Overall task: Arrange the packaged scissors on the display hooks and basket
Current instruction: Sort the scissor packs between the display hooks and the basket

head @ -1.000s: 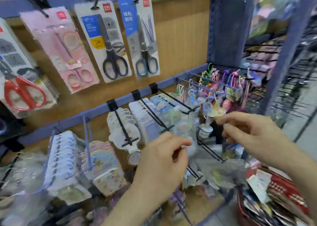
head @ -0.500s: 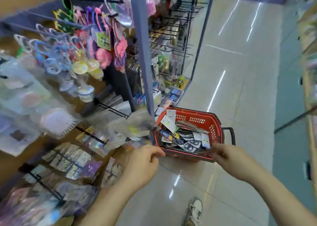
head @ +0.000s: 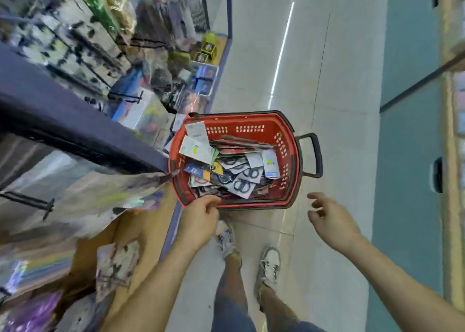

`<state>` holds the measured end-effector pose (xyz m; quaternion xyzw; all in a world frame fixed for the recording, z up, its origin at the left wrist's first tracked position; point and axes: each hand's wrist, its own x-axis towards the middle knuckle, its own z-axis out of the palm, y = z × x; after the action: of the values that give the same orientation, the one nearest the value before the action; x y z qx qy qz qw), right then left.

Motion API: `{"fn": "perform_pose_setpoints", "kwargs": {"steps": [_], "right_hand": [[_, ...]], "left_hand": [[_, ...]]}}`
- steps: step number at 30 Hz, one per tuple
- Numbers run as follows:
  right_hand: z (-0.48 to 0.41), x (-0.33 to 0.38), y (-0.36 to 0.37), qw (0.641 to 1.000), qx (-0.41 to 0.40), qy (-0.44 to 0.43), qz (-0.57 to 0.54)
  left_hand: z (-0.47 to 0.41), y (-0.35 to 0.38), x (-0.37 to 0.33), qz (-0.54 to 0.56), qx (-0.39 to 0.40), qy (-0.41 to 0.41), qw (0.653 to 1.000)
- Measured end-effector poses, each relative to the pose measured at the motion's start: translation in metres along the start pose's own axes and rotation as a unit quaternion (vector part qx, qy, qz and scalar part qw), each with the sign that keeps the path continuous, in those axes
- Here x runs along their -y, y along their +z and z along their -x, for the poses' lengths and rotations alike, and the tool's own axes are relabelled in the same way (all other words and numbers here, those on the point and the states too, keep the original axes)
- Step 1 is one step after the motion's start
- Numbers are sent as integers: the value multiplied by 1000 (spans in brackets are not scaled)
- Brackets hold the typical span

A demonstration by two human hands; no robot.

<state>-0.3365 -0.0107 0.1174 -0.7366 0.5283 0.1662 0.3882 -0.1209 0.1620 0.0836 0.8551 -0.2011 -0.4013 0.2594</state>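
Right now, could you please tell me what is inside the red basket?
Packaged scissors lie piled in the red basket. The pile hides the basket's floor and anything beneath.

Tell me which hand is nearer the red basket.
Left. The left hand is at the near rim of the red basket, at its shelf-side corner. The right hand is open over the floor, apart from the basket, off its other near corner.

A pale glossy floor (head: 334,85) carries a long white light streak (head: 281,54). Two white sneakers (head: 270,266) stand on it. At left, blurred packets (head: 83,200) hang below a dark blue shelf rail (head: 63,115). Teal panels (head: 412,54) line the right.
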Motion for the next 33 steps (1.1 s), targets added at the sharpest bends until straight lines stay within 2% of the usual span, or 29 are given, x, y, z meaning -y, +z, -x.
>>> {"fn": "perform_pose_setpoints", "kwargs": {"steps": [6,10,13,18,24,28,32,33], "right_hand": [[-104,2,56,994,-38,56,-88],[-196,4,111,973,-30,122,-195],[-264,-2,161,929,12,207,-306],[-330,-8,216,896,44,266,-352],[-344,3,229,879,-13,269,-393],[-335,5,200,841,2,270,-468],[-304,3,176,875,17,205,-437],[-297,4,175,873,16,201,-444]], "left_hand": [[-135,48,32,-21,33,-34,999],[-215,95,65,64,23,-113,991],[-269,130,94,148,9,-198,969],[-329,163,112,308,-22,-277,910],[-358,172,97,353,-38,-322,878],[-343,149,93,415,-37,-357,836],[-294,121,97,457,-48,-351,816],[-282,115,97,469,-54,-351,809]]}}
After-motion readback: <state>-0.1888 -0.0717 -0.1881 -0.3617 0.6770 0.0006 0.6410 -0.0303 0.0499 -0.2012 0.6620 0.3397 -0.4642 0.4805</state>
